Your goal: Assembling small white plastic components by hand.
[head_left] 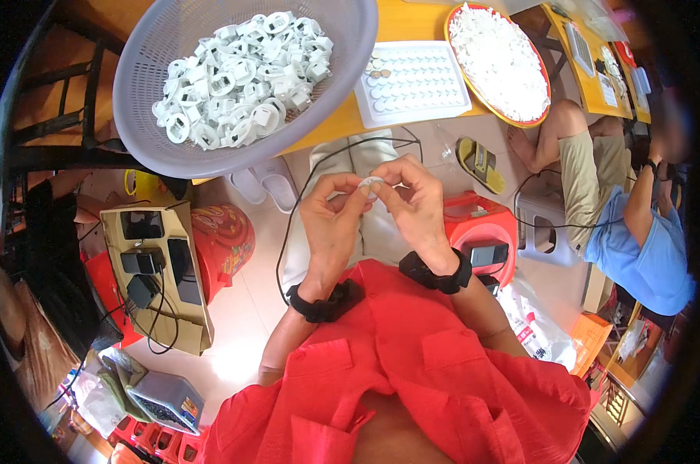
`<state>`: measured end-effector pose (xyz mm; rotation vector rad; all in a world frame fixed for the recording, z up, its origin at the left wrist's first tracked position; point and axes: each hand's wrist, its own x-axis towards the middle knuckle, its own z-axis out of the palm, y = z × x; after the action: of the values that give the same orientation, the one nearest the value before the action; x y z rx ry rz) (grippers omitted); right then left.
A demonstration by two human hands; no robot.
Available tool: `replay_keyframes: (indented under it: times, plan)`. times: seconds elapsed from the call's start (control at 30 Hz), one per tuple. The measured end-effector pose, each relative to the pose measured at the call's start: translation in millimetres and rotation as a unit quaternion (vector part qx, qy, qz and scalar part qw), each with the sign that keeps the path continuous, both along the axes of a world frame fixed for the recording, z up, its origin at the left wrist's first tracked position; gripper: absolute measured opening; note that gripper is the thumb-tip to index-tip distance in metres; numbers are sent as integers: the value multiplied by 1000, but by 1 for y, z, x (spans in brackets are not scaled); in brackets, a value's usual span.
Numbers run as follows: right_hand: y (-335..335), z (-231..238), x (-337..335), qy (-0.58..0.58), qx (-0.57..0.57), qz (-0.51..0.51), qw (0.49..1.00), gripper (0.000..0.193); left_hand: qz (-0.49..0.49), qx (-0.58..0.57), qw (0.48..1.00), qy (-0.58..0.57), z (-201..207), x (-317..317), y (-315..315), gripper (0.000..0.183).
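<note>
My left hand [333, 220] and my right hand [418, 207] meet above my lap, thumbs and fingertips pinched together. Between them they grip a small round white plastic part [372, 182], partly covered by the fingers. Beyond my hands, to the left, a large grey mesh basket [143, 93] holds a heap of round white plastic parts [245, 81] with raised square centres. To its right lies a white tray [419, 117] with rows of white round pieces and a few brownish discs. A red plate with a yellow rim [548, 99] is piled with small white pieces [495, 66].
The basket, tray and plate rest on a yellow table [330, 133]. At left, a cardboard box [197, 329] holds phones and black adapters. A dark cable [286, 232] hangs beside my left arm. A red stool [481, 216] stands at right, near a person in a blue shirt [643, 251].
</note>
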<state>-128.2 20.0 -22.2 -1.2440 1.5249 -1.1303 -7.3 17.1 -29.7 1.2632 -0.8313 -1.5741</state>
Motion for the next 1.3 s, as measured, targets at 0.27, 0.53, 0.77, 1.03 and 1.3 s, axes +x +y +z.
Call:
replay_keyframes:
  times: [0.27,0.53,0.77,1.03,1.3]
  plan:
    - [5,17,-3,30,-47,9,998,19,12,81,987,139,5,4,-2,15]
    - [6,17,-4,0,-54,-4,999,16,-18,-121,985,-123,13,-3,6,30]
    - [13,22,3,107,-131,10,986,16,-19,-183,965,-189,11,1,8,31]
    - [16,20,9,117,-151,3,982,16,-34,-324,884,-336,14,7,5,28]
    - [19,16,12,104,-146,-8,984,15,-87,-337,855,-384,9,15,5,32]
